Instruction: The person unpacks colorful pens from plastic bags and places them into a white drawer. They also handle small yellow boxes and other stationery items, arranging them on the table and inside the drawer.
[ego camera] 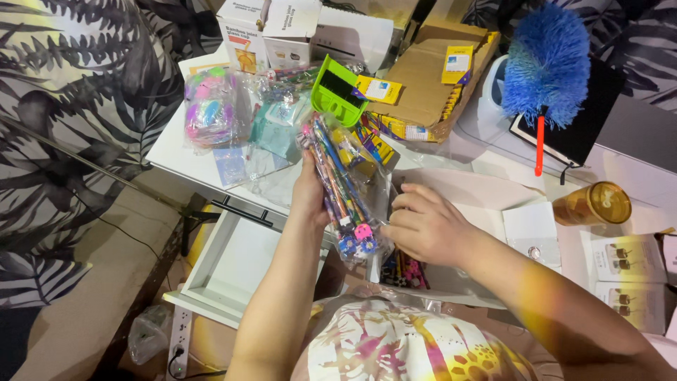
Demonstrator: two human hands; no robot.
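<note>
— What sits at the centre of the frame?

— A clear plastic bag of colourful pencils (pixel 343 187), held upright over the edge of a white desk (pixel 180 144). The left hand (pixel 310 192) grips its left side, fingers wrapped behind the plastic. The right hand (pixel 423 226) meets the bag's lower right corner, fingers curled inward and pressed against it — whether they pinch the plastic cannot be told.

— And what does the bag hold?

— Pencils in many colours, topped at the lower end with small flower-shaped erasers in pink and blue. More pencils (pixel 403 271) lie just below the right hand.

— Other containers?

— An open white drawer (pixel 233 264), lower left of centre, under the left forearm. In the upper middle, a flat cardboard box (pixel 423 77) carries yellow packets (pixel 457 65) along its edge. Left of it stands a green plastic holder (pixel 337 88), and further left a clear bag of pastel toys (pixel 209 109). White product boxes (pixel 271 32) stand at the top.

— The right side?

— A blue feather duster (pixel 546 63) with an orange handle lies across a black notebook (pixel 582 113); an amber-coloured cup (pixel 594 204) sits lower down.
</note>
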